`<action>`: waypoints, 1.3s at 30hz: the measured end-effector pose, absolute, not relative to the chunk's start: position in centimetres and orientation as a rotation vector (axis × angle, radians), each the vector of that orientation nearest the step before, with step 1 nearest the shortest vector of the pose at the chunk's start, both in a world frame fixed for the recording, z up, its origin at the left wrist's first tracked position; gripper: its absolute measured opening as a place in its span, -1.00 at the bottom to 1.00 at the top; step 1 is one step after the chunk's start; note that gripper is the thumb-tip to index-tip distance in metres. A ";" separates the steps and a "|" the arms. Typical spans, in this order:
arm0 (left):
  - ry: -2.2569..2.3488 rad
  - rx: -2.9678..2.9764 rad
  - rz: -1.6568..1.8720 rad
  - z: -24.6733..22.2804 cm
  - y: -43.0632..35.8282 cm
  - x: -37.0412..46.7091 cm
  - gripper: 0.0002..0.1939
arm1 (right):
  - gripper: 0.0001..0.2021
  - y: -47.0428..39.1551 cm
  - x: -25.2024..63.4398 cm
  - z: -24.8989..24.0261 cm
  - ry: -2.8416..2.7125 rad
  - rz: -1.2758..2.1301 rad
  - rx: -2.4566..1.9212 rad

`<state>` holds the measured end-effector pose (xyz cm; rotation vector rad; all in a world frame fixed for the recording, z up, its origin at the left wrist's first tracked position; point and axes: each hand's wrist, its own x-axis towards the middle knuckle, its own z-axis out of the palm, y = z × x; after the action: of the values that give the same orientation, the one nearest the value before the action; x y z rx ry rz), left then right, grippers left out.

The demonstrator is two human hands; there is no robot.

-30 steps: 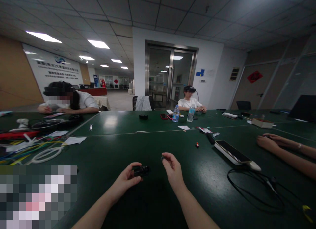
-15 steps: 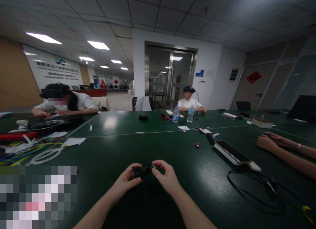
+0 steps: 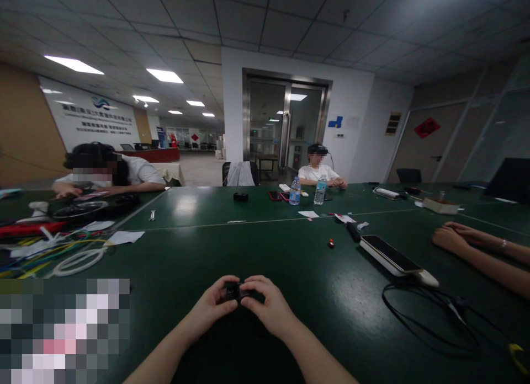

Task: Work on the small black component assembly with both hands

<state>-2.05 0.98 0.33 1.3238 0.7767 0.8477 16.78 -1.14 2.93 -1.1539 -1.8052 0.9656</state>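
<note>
A small black object (image 3: 233,291), dark and blocky with its exact kind unclear, is held just above the table in front of me. My left hand (image 3: 211,305) grips its left side between thumb and fingers. From the right, my right hand (image 3: 268,305) closes on the same object, thumb below and fingers above. The two hands' fingertips nearly meet and hide much of it. Whether a separate small piece sits in the right fingers cannot be made out.
The green table (image 3: 199,251) carries a phone (image 3: 389,254) on a white device, a black cable (image 3: 430,318), a small red item (image 3: 331,243), water bottles (image 3: 295,192) and tangled wires (image 3: 62,257). A co-worker's hands (image 3: 455,235) rest at right; two people sit across.
My right hand has moved left and turned inward, from pinching at the black object's right end to covering more of it. The left hand stays nearly in place.
</note>
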 end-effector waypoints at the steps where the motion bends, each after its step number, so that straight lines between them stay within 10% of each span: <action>1: 0.765 1.320 0.848 0.2 1.0 -2.1 -0.56 | -0.79 -1.2 16.8 2.9 -1.794 0.977 -1.138; 39: 0.910 1.362 0.806 1.5 0.6 -1.8 -0.56 | -0.68 -1.3 17.1 3.0 -1.846 0.949 -1.078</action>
<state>-1.81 0.59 1.48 1.3622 0.9105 0.8060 17.11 -1.34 3.00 -1.0776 -1.8460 0.9494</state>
